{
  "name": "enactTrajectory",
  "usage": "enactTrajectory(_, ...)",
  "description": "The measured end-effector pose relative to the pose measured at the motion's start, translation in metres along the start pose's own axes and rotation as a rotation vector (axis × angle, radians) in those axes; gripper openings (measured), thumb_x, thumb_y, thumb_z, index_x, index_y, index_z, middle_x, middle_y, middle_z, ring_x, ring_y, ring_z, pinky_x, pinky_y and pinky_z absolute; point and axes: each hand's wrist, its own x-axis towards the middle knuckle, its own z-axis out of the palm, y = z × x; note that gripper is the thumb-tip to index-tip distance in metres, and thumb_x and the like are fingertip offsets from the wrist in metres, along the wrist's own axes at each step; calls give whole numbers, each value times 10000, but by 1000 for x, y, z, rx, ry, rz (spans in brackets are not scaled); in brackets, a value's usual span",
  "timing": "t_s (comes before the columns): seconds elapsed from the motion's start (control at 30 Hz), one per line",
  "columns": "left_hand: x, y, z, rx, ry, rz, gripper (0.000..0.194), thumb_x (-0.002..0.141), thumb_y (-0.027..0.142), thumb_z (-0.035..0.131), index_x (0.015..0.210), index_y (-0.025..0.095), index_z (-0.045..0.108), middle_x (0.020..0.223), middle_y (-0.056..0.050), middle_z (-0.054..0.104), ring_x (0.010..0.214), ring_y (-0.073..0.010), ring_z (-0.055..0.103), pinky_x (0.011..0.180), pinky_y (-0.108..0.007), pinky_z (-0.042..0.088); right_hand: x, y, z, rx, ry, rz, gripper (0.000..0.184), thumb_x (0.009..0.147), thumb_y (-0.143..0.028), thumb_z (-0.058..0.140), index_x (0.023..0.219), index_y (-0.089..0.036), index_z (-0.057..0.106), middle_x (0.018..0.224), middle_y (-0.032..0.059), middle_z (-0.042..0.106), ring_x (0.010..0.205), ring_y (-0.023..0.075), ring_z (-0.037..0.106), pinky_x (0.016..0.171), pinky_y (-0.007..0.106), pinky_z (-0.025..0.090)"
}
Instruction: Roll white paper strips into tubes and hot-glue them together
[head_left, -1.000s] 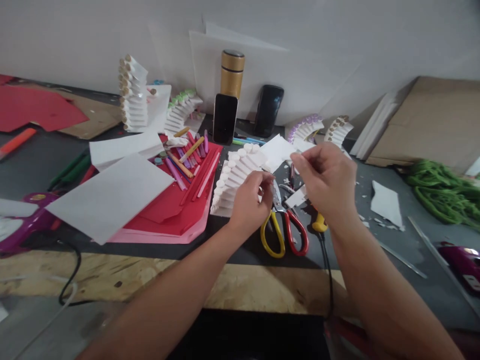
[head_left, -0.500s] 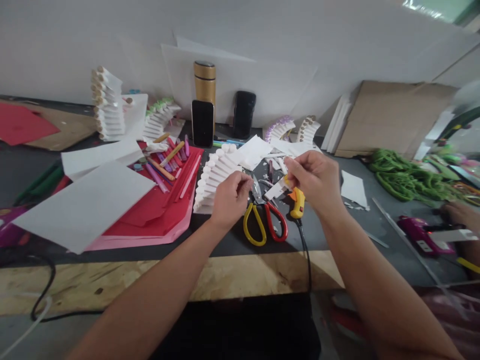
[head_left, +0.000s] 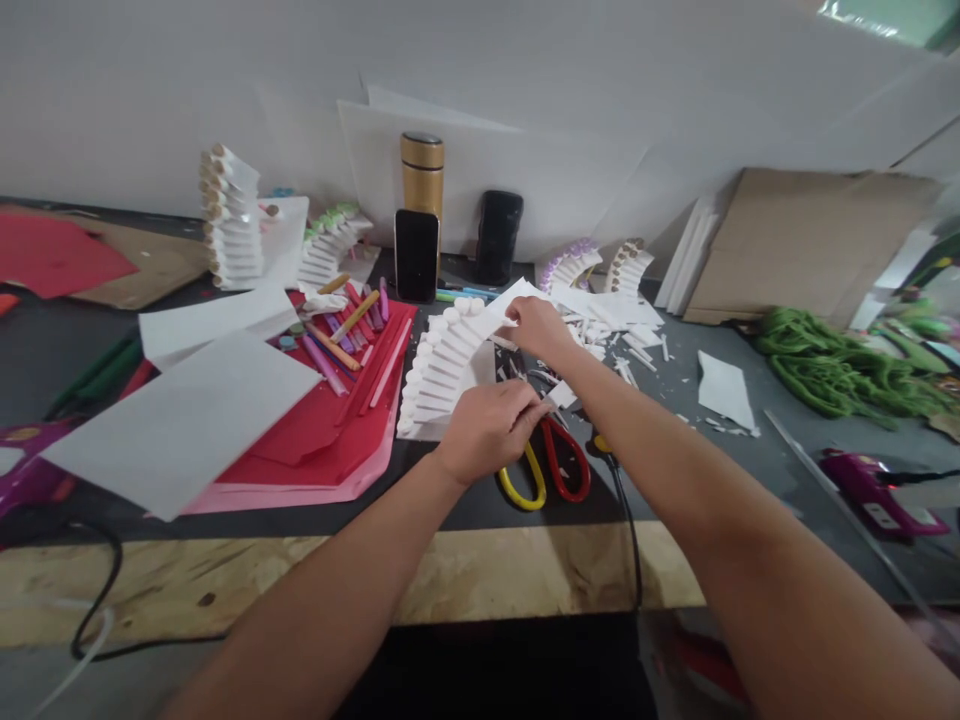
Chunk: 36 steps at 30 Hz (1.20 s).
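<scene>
My right hand [head_left: 541, 328] has its bent fingers closed at the edge of a white paper piece [head_left: 504, 306], beside a curved row of small white rolls [head_left: 439, 365]. Lower and to the left, my left hand [head_left: 491, 425] is closed in a pinch; what sits between its fingertips is hidden. A small white paper scrap [head_left: 562, 394] shows just past those fingertips. Scissors with one yellow and one red handle [head_left: 568, 460] lie under and beside my left hand. The yellow glue gun [head_left: 601, 443] is mostly covered by my right forearm.
Red and pink sheets [head_left: 300, 440] with coloured rolls lie left, partly under white sheets [head_left: 187, 410]. A phone [head_left: 416, 255], a gold flask [head_left: 422, 165] and a black case [head_left: 499, 238] stand behind. Green cords [head_left: 825, 365] and a purple device [head_left: 877, 495] are right.
My right hand has moved left and away from me, to the paper by the white rolls. My left hand has come right and nearer, over the scissors. A co-worker's hand at right has left view.
</scene>
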Motion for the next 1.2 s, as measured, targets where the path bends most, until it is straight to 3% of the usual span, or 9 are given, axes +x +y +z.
enactTrajectory(0.23,1,2,0,26,-13,20,296,1032,346,461,830,181,601,757,-32,687,711,-158,652,637,-282,413,7,4,20,-52,-15,2,257,864,-165,558,1038,-81,727,1154,203,705,1050,290,650,912,346,475)
enactTrajectory(0.37,1,1,0,26,-6,17,280,1025,338,478,832,181,604,759,-30,686,715,-157,654,643,-279,406,6,6,17,-62,-39,36,266,881,-152,519,1001,-78,744,1118,206,717,1030,282,659,900,344,482)
enactTrajectory(0.5,0,0,2,19,-5,12,259,1018,320,489,836,182,610,764,-24,688,713,-153,651,642,-278,411,6,5,10,-56,-89,35,262,862,-259,630,1027,-91,746,1062,169,741,972,257,669,857,328,500)
enactTrajectory(0.77,0,-1,2,16,-20,0,273,1020,333,479,842,182,620,776,-31,697,718,-156,656,641,-277,417,2,5,10,-110,-62,5,285,875,-136,519,1030,-89,754,1156,191,725,1040,276,669,890,336,488)
enactTrajectory(0.97,0,-1,2,18,-41,-7,283,1026,339,462,849,181,617,792,-37,705,738,-162,665,650,-278,421,6,2,9,-129,-108,-26,313,844,-343,661,1000,-91,765,1125,192,736,1014,295,675,859,344,498)
enactTrajectory(1.2,1,0,2,17,-13,14,281,1025,337,471,850,181,627,790,-39,717,726,-159,670,642,-279,426,11,12,3,-119,-153,-32,244,866,-264,664,1020,-120,785,1093,139,764,1016,258,688,855,310,490)
